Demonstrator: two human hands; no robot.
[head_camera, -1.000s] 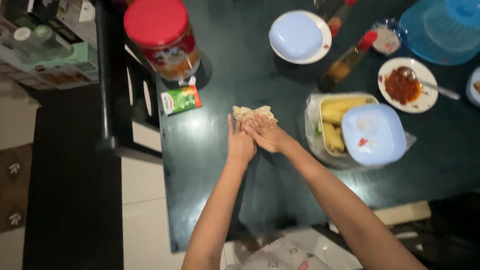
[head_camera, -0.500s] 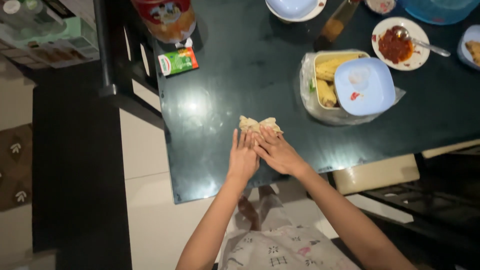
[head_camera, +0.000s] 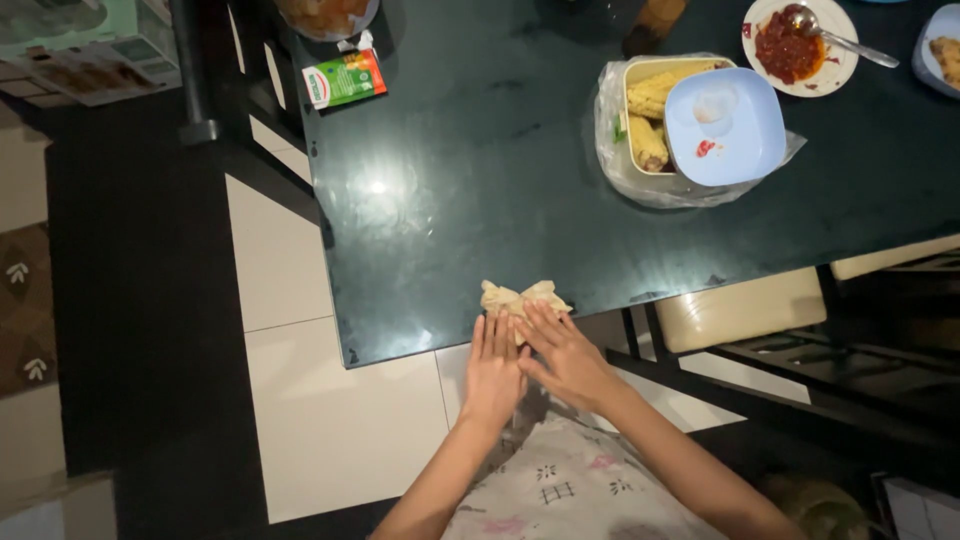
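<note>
A crumpled beige cloth (head_camera: 520, 297) lies at the near edge of the dark glass table (head_camera: 500, 170). My left hand (head_camera: 494, 371) is flat with fingers together, its fingertips just short of the cloth. My right hand (head_camera: 566, 353) lies beside it, fingers stretched out and resting on the cloth's near side. Both hands hang partly past the table edge, over my patterned lap.
A plastic-wrapped container of corn cobs (head_camera: 650, 110) with a pale blue lid (head_camera: 724, 125) sits at the right. A plate of red sauce with a spoon (head_camera: 797, 48) is beyond it. A small green carton (head_camera: 344, 79) and a jar stand at the far left. A chair (head_camera: 745, 310) is tucked under the table's right side.
Both hands have slid the cloth across the table towards me, from the middle to the near edge. The view has tilted down, so the far dishes have left the frame.
</note>
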